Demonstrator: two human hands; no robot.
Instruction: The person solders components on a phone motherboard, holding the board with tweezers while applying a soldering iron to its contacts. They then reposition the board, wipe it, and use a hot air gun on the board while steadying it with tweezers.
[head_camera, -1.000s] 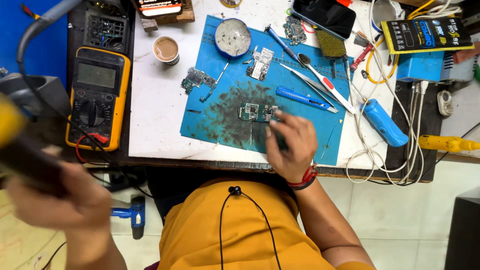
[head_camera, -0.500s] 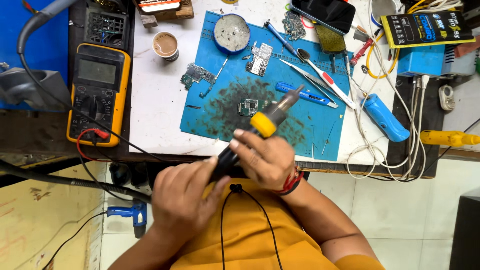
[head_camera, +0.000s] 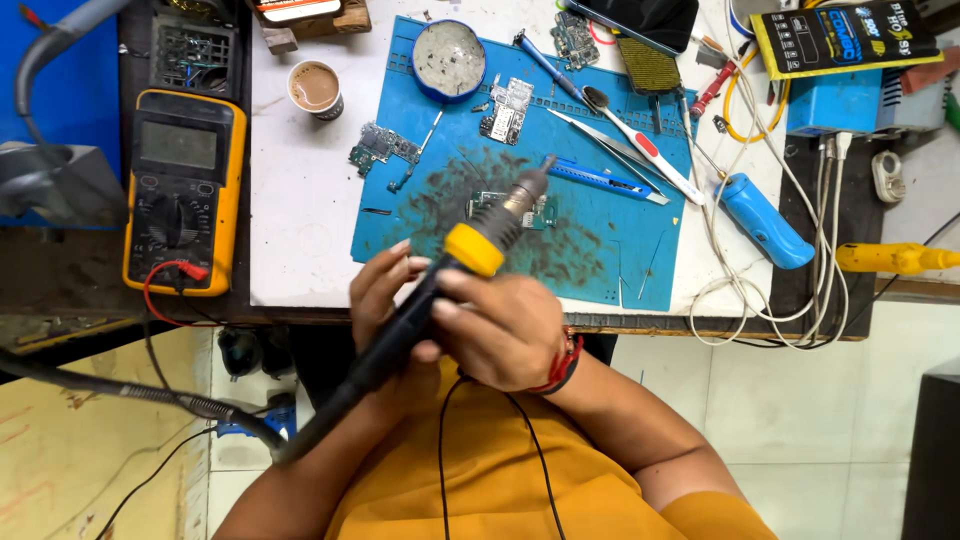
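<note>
Both hands on the hot-air handpiece (head_camera: 440, 290): right hand (head_camera: 505, 330) clenched round the grip, left hand (head_camera: 385, 295) steadying it. Nozzle hangs over the small circuit board (head_camera: 545, 212) on the blue mat (head_camera: 600, 260). Best kept vertical and circling slowly, cable clear of the tweezers (head_camera: 610, 150).

meter: yellow multimeter (head_camera: 182, 190) on my counter's (head_camera: 300, 200) left
cup: tea cup (head_camera: 315, 88) beside it
far right: blue tool (head_camera: 765, 220)
</note>
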